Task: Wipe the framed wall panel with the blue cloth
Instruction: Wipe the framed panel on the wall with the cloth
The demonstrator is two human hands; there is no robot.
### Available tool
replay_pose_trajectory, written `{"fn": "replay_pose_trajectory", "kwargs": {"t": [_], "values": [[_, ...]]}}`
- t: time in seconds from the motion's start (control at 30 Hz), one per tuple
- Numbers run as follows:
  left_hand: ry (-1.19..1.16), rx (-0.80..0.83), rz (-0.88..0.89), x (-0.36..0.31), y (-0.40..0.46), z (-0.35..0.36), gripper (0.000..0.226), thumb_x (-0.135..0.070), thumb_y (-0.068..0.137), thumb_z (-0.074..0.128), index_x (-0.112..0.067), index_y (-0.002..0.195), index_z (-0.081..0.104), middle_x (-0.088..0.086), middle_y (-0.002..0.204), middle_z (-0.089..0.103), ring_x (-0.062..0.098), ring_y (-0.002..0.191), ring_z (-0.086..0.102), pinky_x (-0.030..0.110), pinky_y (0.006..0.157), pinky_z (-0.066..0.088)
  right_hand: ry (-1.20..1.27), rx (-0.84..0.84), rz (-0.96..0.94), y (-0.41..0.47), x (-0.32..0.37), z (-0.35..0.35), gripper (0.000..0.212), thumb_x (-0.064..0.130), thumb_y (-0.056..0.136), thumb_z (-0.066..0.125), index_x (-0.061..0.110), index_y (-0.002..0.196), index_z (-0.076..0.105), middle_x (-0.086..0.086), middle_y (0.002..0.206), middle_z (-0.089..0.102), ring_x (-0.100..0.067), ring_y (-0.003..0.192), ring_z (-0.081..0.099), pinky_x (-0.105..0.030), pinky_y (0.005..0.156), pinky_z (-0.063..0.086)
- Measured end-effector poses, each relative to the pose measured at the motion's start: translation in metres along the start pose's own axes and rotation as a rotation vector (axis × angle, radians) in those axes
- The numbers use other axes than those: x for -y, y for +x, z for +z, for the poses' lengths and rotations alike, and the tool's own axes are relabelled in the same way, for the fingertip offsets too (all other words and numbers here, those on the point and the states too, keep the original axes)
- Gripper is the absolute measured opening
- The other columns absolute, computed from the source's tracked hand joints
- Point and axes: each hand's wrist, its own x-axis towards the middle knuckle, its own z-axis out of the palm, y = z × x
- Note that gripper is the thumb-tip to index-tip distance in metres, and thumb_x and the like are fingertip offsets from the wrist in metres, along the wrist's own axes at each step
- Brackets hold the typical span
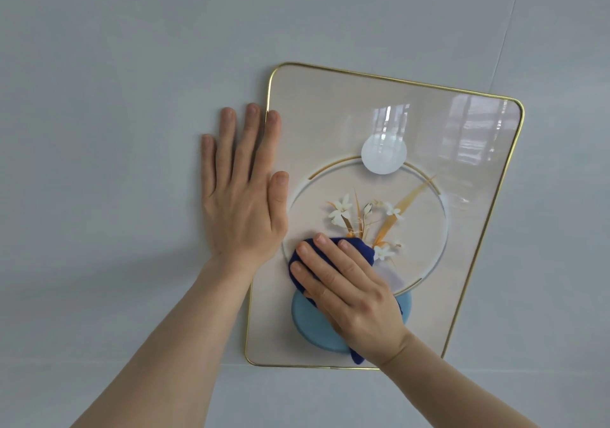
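Observation:
The framed wall panel (330, 110) hangs on a pale grey wall, a glossy beige picture with a thin gold rim, white flowers and a blue vase. My right hand (350, 295) lies flat on the panel's lower middle, pressing the dark blue cloth (358, 246) against the glass. The cloth shows above my fingers and below my wrist. My left hand (244, 190) rests flat with fingers spread on the wall at the panel's left edge; its index finger and thumb overlap the gold rim. It holds nothing.
The grey tiled wall (115, 97) surrounds the panel, with a grout line running along the panel's bottom edge and another slanting at the upper right. Window reflections glare on the panel's upper right glass.

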Motion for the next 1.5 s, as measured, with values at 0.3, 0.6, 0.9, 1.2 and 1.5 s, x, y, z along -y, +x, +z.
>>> {"fn": "replay_pose_trajectory", "kwargs": {"t": [0.3, 0.6, 0.9, 1.2, 1.5], "values": [[0.001, -0.010, -0.001, 0.000, 0.000, 0.000, 0.061, -0.039, 0.105, 0.014, -0.021, 0.163, 0.020, 0.002, 0.172, 0.022, 0.026, 0.161, 0.012, 0.049, 0.131, 0.009, 0.025, 0.114, -0.077, -0.020, 0.010, -0.004, 0.040, 0.009, 0.112, 0.043, 0.011, 0.149, 0.057, -0.003, 0.159, 0.050, -0.025, 0.155, 0.039, -0.042, 0.130, 0.030], [-0.004, -0.006, 0.002, 0.001, -0.002, 0.001, 0.061, -0.040, 0.105, 0.013, -0.022, 0.163, 0.019, 0.003, 0.172, 0.022, 0.028, 0.161, 0.012, 0.049, 0.131, 0.007, 0.056, 0.183, -0.162, -0.055, 0.033, -0.004, 0.033, 0.009, 0.110, 0.053, 0.010, 0.140, 0.066, -0.002, 0.153, 0.059, -0.023, 0.149, 0.048, -0.042, 0.124, 0.041], [-0.202, 0.211, -0.025, 0.000, -0.002, -0.029, 0.064, -0.046, 0.105, 0.018, -0.022, 0.164, 0.014, 0.004, 0.174, 0.011, 0.025, 0.162, -0.001, 0.039, 0.130, -0.009, 0.115, 0.342, -0.103, -0.053, 0.063, -0.031, 0.034, 0.001, 0.107, 0.045, 0.013, 0.116, 0.075, -0.001, 0.131, 0.072, -0.023, 0.133, 0.062, -0.038, 0.114, 0.050], [-0.385, 0.289, -0.277, -0.029, -0.087, -0.102, 0.052, -0.042, 0.102, 0.036, -0.023, 0.150, 0.044, -0.001, 0.158, 0.043, 0.019, 0.149, 0.035, 0.040, 0.121, 0.029, 0.687, 0.472, 0.893, -0.031, 0.094, -0.104, 0.027, 0.000, 0.091, 0.057, 0.022, 0.096, 0.072, 0.009, 0.092, 0.074, -0.013, 0.088, 0.066, -0.029, 0.083, 0.057], [-0.946, 0.909, -0.713, -0.101, -0.175, -0.153, 0.066, -0.051, 0.077, 0.071, -0.052, 0.137, 0.043, -0.032, 0.134, 0.057, -0.006, 0.120, 0.060, 0.023, 0.097, 0.055, 0.875, 0.176, 1.516, -0.019, 0.097, -0.153, 0.028, 0.007, 0.098, 0.068, 0.031, 0.110, 0.076, 0.016, 0.104, 0.080, 0.004, 0.100, 0.072, -0.018, 0.089, 0.059]]}}
